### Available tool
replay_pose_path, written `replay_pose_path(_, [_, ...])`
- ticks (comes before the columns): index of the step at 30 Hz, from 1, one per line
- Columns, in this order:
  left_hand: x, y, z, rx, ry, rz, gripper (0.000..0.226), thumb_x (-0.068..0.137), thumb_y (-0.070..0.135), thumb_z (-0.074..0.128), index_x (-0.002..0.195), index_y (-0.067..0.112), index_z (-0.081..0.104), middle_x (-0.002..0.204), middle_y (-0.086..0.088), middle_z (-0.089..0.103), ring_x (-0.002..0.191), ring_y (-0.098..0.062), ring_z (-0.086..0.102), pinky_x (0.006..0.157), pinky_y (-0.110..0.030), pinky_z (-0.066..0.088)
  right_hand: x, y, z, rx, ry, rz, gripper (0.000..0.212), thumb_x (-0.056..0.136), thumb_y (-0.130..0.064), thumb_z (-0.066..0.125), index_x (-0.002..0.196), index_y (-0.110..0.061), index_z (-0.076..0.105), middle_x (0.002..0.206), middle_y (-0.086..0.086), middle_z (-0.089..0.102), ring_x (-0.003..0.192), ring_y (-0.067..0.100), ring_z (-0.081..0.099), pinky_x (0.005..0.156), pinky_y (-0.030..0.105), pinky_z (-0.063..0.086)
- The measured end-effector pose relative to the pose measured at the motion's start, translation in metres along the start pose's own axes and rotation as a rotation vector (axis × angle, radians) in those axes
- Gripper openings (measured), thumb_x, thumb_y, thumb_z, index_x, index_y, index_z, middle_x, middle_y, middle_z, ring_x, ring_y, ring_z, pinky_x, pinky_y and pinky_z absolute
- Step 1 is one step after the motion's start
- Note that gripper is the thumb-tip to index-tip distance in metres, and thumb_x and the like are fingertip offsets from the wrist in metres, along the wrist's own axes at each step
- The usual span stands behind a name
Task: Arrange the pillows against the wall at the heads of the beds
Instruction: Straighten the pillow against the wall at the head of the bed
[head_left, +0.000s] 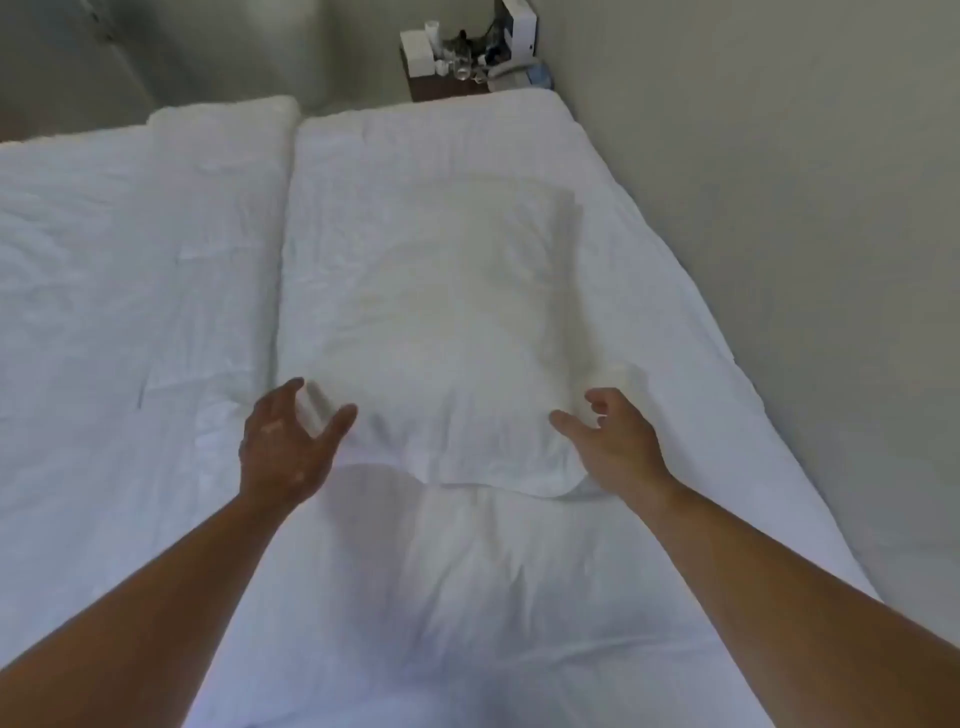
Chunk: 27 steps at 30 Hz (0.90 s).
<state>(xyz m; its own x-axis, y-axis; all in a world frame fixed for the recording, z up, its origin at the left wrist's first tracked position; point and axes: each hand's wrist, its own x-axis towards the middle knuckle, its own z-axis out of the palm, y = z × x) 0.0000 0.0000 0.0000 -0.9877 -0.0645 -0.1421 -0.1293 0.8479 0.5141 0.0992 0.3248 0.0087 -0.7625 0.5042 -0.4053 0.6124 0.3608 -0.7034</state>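
Both arms reach out over the near end of the bed, and a second pillow seems to lie under them, closest to the person. The left hand hovers with an open grip, fingers spread, at the near left corner of a white pillow; the right hand is just as open at the near right corner, holding nothing. I cannot tell whether either hand touches the cloth. The pillow lies flat in the middle of the bed, lengthwise, well short of the far end. A second bed sits pushed up beside it on the left. Past the far end stands a small bedside table crowded with bottles and boxes, in the corner where the side wall runs along the bed. I judge the step in hand to be taking hold of this pillow; the next move calls for closing both hands on its near corners, then carrying it to the head of the bed and setting it against the wall.
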Motion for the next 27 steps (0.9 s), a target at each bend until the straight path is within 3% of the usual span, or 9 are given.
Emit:
replay_pose_path(7, [0.094,0.011,0.035,0.021,-0.133,0.016,0.087,0.089,0.074,0.043,0.152,0.014,0.045,0.152,-0.024,0.053,0.143,-0.039,0.047,0.118,-0.045,0.034,0.058,-0.004,0.04,0.217,-0.051,0.101,0.096,0.072,-0.068,0.073,0.151,-0.024,0.041,0.138,-0.002,0.059,0.123,0.024,0.059,0.103,0.037,0.046])
replay_pose_path(10, [0.117,0.012,0.04,-0.01,-0.178,-0.033,0.094,0.086,0.081,0.043,0.156,0.019,0.04,0.158,-0.019,0.049,0.146,-0.038,0.045,0.12,-0.045,0.032,0.072,-0.008,0.049,0.332,-0.075,0.113,0.096,0.061,-0.074,0.077,0.141,-0.028,0.05,0.124,-0.01,0.065,0.111,0.02,0.065,0.1,0.043,0.052])
replay_pose_path(14, [0.139,0.012,0.042,-0.112,-0.23,-0.16,0.113,0.078,0.089,0.048,0.165,0.021,0.023,0.168,-0.013,0.035,0.152,-0.039,0.035,0.122,-0.049,0.027,0.086,-0.015,0.053,0.41,-0.119,0.085,0.084,0.061,-0.071,0.082,0.129,-0.035,0.047,0.112,-0.015,0.063,0.107,0.017,0.064,0.093,0.036,0.052])
replay_pose_path(17, [0.14,0.006,0.045,-0.208,-0.3,-0.223,0.126,0.066,0.091,0.06,0.165,0.021,0.023,0.169,-0.009,0.034,0.151,-0.036,0.036,0.121,-0.048,0.028,0.092,-0.017,0.058,0.448,-0.15,0.09,0.102,0.054,-0.066,0.089,0.14,-0.029,0.048,0.124,-0.009,0.066,0.11,0.018,0.066,0.098,0.039,0.053])
replay_pose_path(19, [0.136,0.002,0.046,-0.349,-0.368,-0.247,0.139,0.05,0.091,0.073,0.162,0.02,0.032,0.159,-0.002,0.048,0.141,-0.03,0.049,0.119,-0.044,0.034,0.091,-0.014,0.06,0.45,-0.137,0.074,0.108,0.049,-0.061,0.094,0.142,-0.026,0.052,0.127,-0.007,0.068,0.11,0.018,0.068,0.1,0.041,0.054])
replay_pose_path(21, [0.124,0.009,0.038,-0.459,-0.393,-0.216,0.123,0.057,0.074,0.085,0.157,0.017,0.042,0.14,0.005,0.059,0.124,-0.022,0.059,0.112,-0.041,0.041,0.085,-0.014,0.06,0.488,-0.126,0.042,0.095,0.054,-0.047,0.097,0.137,-0.025,0.058,0.122,-0.007,0.071,0.107,0.017,0.07,0.099,0.041,0.055])
replay_pose_path(24, [0.102,0.025,0.022,-0.595,-0.477,-0.096,0.086,0.054,0.051,0.092,0.132,0.023,0.066,0.114,0.008,0.081,0.098,-0.014,0.078,0.104,-0.044,0.053,0.07,-0.019,0.053,0.545,-0.097,-0.027,0.079,0.063,-0.027,0.096,0.133,-0.022,0.061,0.12,-0.007,0.071,0.106,0.013,0.069,0.097,0.035,0.055])
replay_pose_path(27, [0.073,0.033,0.015,-0.677,-0.446,-0.076,0.087,0.059,0.043,0.094,0.139,0.03,0.062,0.122,0.005,0.078,0.111,-0.022,0.074,0.103,-0.05,0.055,0.051,-0.031,0.04,0.56,-0.071,-0.105,0.074,0.069,-0.016,0.092,0.134,-0.025,0.059,0.118,-0.012,0.068,0.105,0.006,0.065,0.092,0.027,0.052])
